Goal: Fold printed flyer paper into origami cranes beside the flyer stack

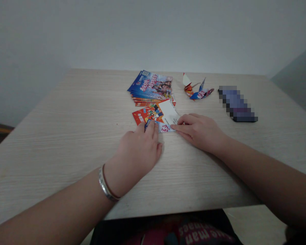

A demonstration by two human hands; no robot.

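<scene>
A colourful printed sheet [156, 115], red with a white folded-over corner, lies on the pale wooden table [73, 119] in front of me. My left hand [137, 153] rests palm down with its fingertips pressing the sheet's near edge; a silver bangle sits on that wrist. My right hand [197, 131] lies beside it, fingers together, pinching the sheet's right corner against the table. Just beyond the sheet sits a fanned stack of similar leaflets [151, 88].
A folded paper crane [197, 90] made from the same printed paper stands at the back right. Farther right lies a dark, blurred-out oblong object [237, 103]. A plain wall rises behind the table; my lap shows below the near edge.
</scene>
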